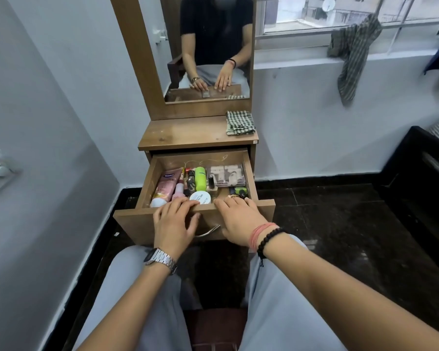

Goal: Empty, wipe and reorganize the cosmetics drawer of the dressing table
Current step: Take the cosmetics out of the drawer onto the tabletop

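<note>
Drawer (133, 217) first: it stands pulled well out of the dressing table (188, 134), its front panel toward us, and it is full, so we judge the emptying has not begun. Inside, things lie in loose rows. A pink Vaseline tube (165, 186) lies along the left wall, a slim pink bottle (179, 186) just beside it, a lime-green bottle (200, 178) near the middle, a white round jar (200, 198) at the front, and a clear plastic compartment box (226, 175) at the back right. A small green and black item (239, 191) sits in the front right corner; we cannot tell what it is.

Our hands rest on the drawer's front edge, likely because that edge gives a steady hold on the open drawer. The left hand (174, 222) lies flat with fingers spread and nearly straight, fingertips on the top rim just before the jar, gripping nothing. The right hand (240, 219) lies likewise, fingers extended over the rim and reaching a little inside, holding nothing. The metal handle (208, 232) shows between them, untouched.

Outward, a folded green checked cloth (240, 122) waits on the tabletop's right side, within reach, presumably for the wiping. The mirror (213, 46) above reflects both hands. A striped cloth (352, 51) hangs from the window grille.
</note>
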